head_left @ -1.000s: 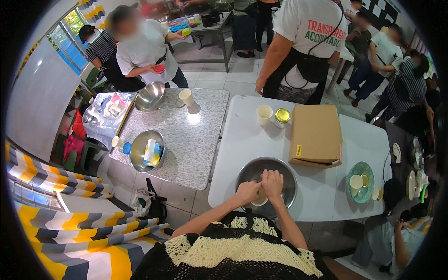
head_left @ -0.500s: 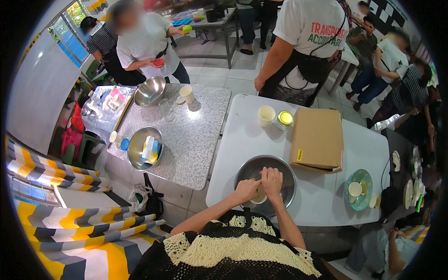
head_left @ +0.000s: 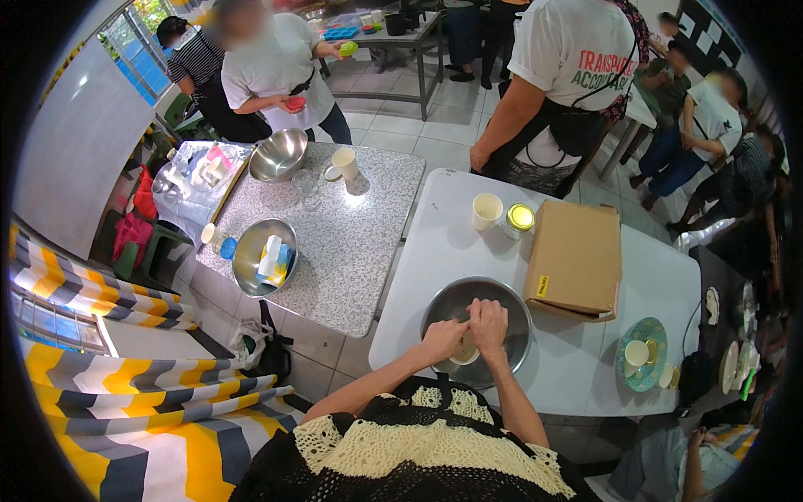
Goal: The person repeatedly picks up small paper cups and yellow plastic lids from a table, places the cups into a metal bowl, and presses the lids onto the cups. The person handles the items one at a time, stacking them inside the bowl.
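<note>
A wide steel mixing bowl (head_left: 520, 351) stands near the front edge of the white table, and both hands meet over it. Between my wrists shows a pale paper cup (head_left: 465, 351), partly covered by the hands. My left hand (head_left: 443, 339) is closed at the cup's left side. My right hand (head_left: 488, 321) sits slightly higher and touches it, its fingers curled inward; whatever they grip is hidden.
Behind the bowl are another paper cup (head_left: 487, 211), a yellow-lidded jar (head_left: 519, 220) and a cardboard box (head_left: 573, 259). A green patterned plate (head_left: 633, 378) holds cups at right. The speckled table (head_left: 360, 251) bears steel bowls. People stand beyond the tables.
The view has shifted slightly, so the tables and people sit a little differently in the picture. My hands keep nearly the same pose over the bowl.
</note>
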Demonstrator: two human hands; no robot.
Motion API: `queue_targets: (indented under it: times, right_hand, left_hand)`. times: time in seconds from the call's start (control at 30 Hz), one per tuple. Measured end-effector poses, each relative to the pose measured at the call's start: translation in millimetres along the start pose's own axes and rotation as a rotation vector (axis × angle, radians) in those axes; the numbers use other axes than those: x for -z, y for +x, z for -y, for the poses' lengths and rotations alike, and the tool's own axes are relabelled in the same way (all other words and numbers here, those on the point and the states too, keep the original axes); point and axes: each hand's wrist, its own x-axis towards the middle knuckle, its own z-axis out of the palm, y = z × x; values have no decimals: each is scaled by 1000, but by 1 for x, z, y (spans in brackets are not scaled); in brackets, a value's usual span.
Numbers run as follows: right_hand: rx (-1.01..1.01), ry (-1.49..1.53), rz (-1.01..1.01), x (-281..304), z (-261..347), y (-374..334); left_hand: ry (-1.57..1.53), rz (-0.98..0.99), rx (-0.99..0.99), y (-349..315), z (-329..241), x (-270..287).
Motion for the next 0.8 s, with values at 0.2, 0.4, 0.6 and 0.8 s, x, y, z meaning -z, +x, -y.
queue_targets:
  times: [0.2,0.4,0.6,0.8]
  right_hand:
    - [-6,4,14,3,3,0]
    - [-3,-1,30,3,2,-1]
    - [-6,1,14,0,0,-1]
    - [-13,19,11,1,1,-1]
  left_hand:
    - [0,2,17,0,-1,2]
    - [7,3,10,0,0,0]
    - [5,-8,4,0,-1,0]
    - [15,-2,15,-1,-2,3]
